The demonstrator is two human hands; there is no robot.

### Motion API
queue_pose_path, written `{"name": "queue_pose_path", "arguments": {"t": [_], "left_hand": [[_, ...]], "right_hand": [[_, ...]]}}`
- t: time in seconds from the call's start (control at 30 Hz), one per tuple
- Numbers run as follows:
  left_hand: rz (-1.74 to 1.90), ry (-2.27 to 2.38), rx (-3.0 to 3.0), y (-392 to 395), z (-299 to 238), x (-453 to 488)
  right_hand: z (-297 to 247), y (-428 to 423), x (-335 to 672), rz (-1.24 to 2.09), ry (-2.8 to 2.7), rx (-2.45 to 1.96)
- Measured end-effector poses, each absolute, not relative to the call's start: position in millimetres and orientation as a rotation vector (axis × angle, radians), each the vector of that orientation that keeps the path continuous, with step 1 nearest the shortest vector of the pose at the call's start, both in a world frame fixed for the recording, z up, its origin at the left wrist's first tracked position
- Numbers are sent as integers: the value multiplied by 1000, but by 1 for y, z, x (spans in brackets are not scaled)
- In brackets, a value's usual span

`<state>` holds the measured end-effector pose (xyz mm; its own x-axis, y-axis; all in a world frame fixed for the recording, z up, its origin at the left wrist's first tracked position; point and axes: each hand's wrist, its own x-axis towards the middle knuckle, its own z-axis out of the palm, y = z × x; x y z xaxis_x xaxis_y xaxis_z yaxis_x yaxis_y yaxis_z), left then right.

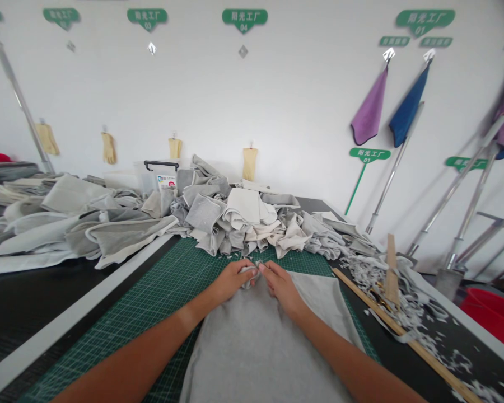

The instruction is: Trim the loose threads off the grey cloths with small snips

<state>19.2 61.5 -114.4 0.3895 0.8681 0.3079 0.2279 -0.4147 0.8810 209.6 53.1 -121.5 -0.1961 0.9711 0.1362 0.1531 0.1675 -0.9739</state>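
Note:
A grey cloth (269, 347) lies over the green cutting mat (168, 291) in front of me. At its far edge my left hand (237, 278) is closed on a bunched part of the fabric. Close beside it, my right hand (277, 282) pinches the same edge, fingertips nearly meeting those of the left. The small bit of cloth between the fingertips is too small to make out clearly. Just beyond both hands rises a heap of grey and whitish cloth pieces (243, 207).
More folded cloths (79, 218) are piled at left, near a clear box with a black handle (162, 165). At right lie a long wooden strip (403, 333), a shorter wooden piece (391, 268), scissors (380, 296) and grey scraps (420, 313). A red bucket (493, 313) stands beyond the table edge.

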Motion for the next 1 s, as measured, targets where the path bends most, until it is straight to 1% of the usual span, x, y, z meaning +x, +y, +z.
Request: {"name": "queue_pose_path", "arguments": {"t": [0.07, 0.13, 0.37, 0.63, 0.77, 1.0], "left_hand": [[1038, 951, 1877, 61, -114, 19], [1044, 954, 1890, 60, -114, 20], [1028, 905, 1917, 60, -116, 20], [990, 977, 1910, 60, -116, 19], [1000, 996, 1899, 59, -116, 19], [1021, 996, 1889, 61, -118, 22]], "right_hand": [[-121, 56, 211, 1246, -1438, -1085], [-121, 58, 212, 1261, -1402, -1075], [-122, 61, 214, 1133, -1568, -1161], [-125, 63, 218, 1001, -1616, -1222], [-128, 68, 220, 844, -1621, -1262], [-118, 78, 243, 398, -1469, -1388]]}}
